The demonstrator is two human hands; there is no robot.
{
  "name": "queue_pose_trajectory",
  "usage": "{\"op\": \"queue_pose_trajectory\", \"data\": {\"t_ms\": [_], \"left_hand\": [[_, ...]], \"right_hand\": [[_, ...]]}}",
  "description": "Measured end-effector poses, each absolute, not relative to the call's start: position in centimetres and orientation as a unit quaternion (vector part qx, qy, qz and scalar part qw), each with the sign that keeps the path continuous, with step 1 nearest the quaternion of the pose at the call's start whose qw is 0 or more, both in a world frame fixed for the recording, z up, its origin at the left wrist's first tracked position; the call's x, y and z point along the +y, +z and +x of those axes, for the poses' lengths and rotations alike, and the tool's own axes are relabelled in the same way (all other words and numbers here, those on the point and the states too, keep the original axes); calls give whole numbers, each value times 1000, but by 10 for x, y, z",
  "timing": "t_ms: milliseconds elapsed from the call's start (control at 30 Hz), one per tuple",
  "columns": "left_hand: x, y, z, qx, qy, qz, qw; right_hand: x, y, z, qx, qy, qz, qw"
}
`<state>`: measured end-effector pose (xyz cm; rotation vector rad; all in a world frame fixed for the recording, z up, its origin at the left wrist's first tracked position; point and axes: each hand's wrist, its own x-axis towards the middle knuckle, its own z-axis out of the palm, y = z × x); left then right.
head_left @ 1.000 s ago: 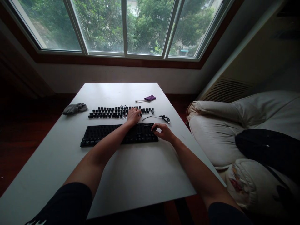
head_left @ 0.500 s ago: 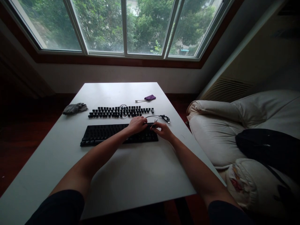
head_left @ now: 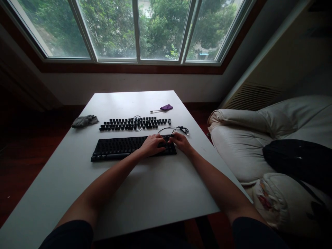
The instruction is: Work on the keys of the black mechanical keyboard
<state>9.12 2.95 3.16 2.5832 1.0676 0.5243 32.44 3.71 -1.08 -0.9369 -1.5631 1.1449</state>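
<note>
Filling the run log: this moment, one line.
left hand: over keyboard, right half | right hand: pinching thin object, unclear | keycaps: rows beyond keyboard | bundled cable: beyond keyboard

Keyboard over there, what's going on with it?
A person has both hands at the right end of the black keyboard. The left hand is over it, and the right hand pinches something thin, too small to make out. Behind it, loose keycaps lie in rows on the table, with the cable bundled to their right.
</note>
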Motion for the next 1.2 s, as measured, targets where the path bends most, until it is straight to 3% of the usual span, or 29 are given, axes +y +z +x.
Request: {"op": "queue_pose_trajectory", "data": {"t_ms": [133, 367, 800, 1200], "left_hand": [[31, 31, 89, 373, 182, 897, 152], [29, 28, 89, 376, 173, 899, 143], [28, 25, 100, 430, 292, 837, 173], [32, 25, 97, 441, 329, 800, 241]], "right_hand": [[36, -10, 321, -617, 487, -385, 484], [44, -7, 322, -541, 459, -390, 587], [34, 0, 306, -542, 447, -397, 591], [29, -7, 302, -542, 477, -395, 567]]}}
